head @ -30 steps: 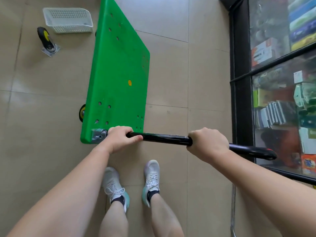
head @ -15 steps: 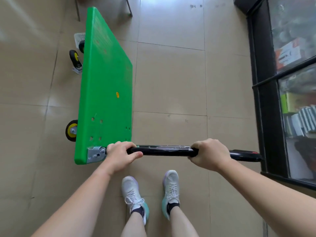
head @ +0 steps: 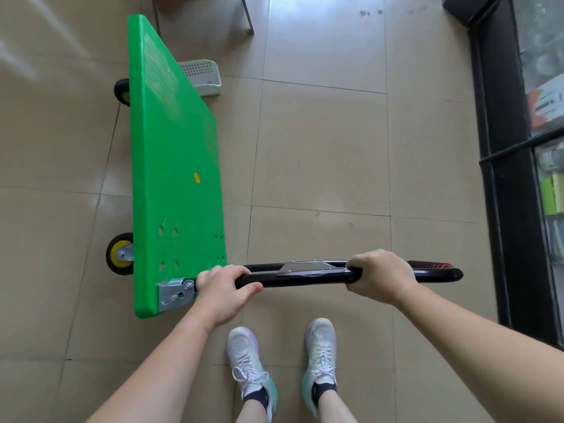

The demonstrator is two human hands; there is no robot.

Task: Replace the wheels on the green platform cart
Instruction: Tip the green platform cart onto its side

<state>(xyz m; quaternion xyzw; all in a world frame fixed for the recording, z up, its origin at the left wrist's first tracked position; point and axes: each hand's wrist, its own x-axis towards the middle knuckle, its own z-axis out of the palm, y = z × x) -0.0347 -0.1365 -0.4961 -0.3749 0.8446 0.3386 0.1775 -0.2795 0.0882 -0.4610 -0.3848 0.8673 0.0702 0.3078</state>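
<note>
Gripping the black handle [head: 302, 277], both hands: I log left hand [head: 224, 293] fingers [head: 219, 274] clenched round it beside the metal hinge bracket [head: 175, 293], right hand [head: 380, 276] fingers [head: 366, 264] clenched round it further along. Green platform cart [head: 174, 166]: stood on its long edge on the tiled floor [head: 320, 154], near wheel [head: 119, 254] and far wheel [head: 121, 92] showing at left. White basket [head: 203, 76]: behind the deck.

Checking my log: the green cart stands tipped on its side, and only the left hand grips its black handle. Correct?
No. The head view shows the left hand and the right hand both gripping the black handle; the green cart is tipped.
</note>
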